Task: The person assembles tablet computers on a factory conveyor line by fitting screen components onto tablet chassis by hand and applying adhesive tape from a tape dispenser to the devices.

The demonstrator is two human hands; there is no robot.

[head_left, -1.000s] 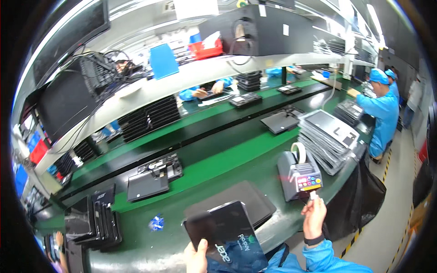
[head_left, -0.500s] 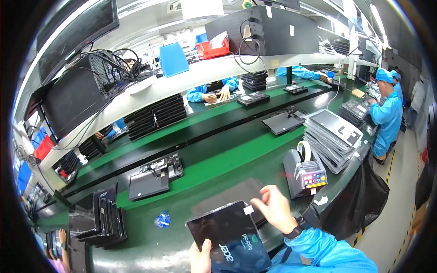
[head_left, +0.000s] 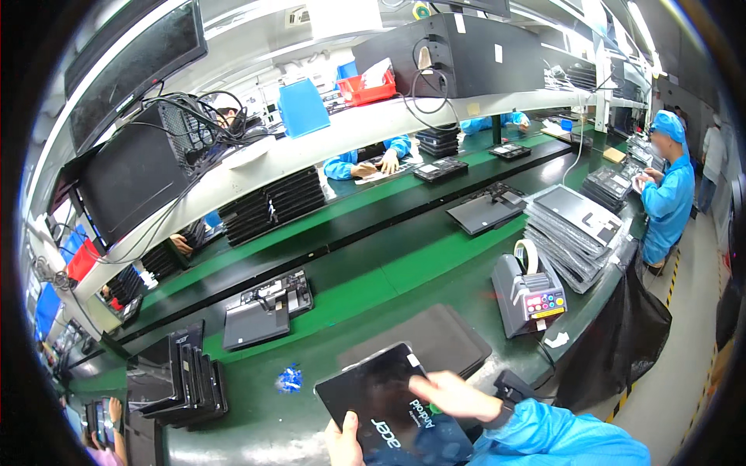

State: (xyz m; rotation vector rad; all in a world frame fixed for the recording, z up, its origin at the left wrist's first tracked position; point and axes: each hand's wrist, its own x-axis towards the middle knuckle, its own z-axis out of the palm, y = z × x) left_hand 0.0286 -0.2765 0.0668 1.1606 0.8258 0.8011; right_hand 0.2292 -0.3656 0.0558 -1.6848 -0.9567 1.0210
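- Since half a second ago, the right hand (head_left: 454,396) has come down from the far edge of the black tablet (head_left: 388,408) and now lies flat across its glossy face, fingers spread and pointing toward nine o'clock.
- Left hand (head_left: 346,441) grips the tablet's near edge at six o'clock, thumb on top of the glass; the rest of the hand is cut off by the frame.
- Both forearms wear blue sleeves, and a black wrist strap (head_left: 509,388) sits on the right wrist.
- Just beyond the tablet at twelve o'clock, a dark mat (head_left: 435,342) lies on the green bench (head_left: 373,287).
- At nine o'clock of the tablet, a small blue wrapper (head_left: 289,379) rests on the bench, well apart from a rack of black tablets (head_left: 175,377) farther left.
- At two o'clock stands a grey tape dispenser (head_left: 528,291), with a stack of flat grey panels (head_left: 575,229) behind it.
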